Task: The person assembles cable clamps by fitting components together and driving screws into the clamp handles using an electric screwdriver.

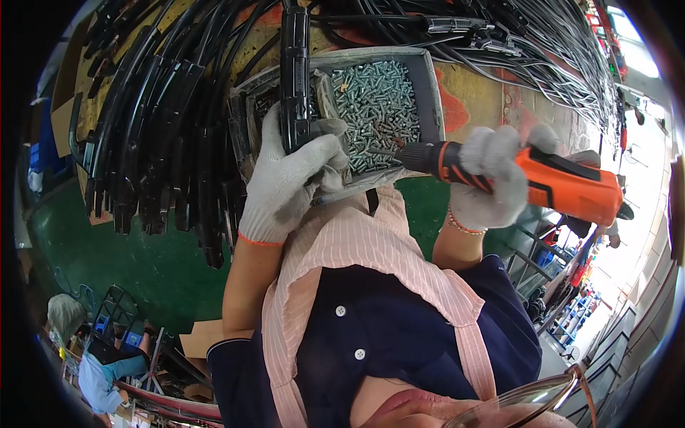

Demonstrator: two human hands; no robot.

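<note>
My left hand (285, 178), in a white knit glove, is closed around the lower end of a long black plastic housing (295, 71), which points away from me over the bin. My right hand (496, 175), also gloved, grips an orange and black power screwdriver (578, 187). The driver's bit points left, over the near part of a pile of small silvery screws (374, 107). These fill the right compartment of a grey bin (432, 96). Dark small parts lie in the left compartment, partly hidden by my left hand and the housing.
Several black housings with cables (135, 135) lie in a row on the left of the worn table (481, 96). Bundles of black cable (564, 78) spread across the back right. At lower left, another person in a blue shirt (100, 378) is beside racks. The floor (164, 264) is green.
</note>
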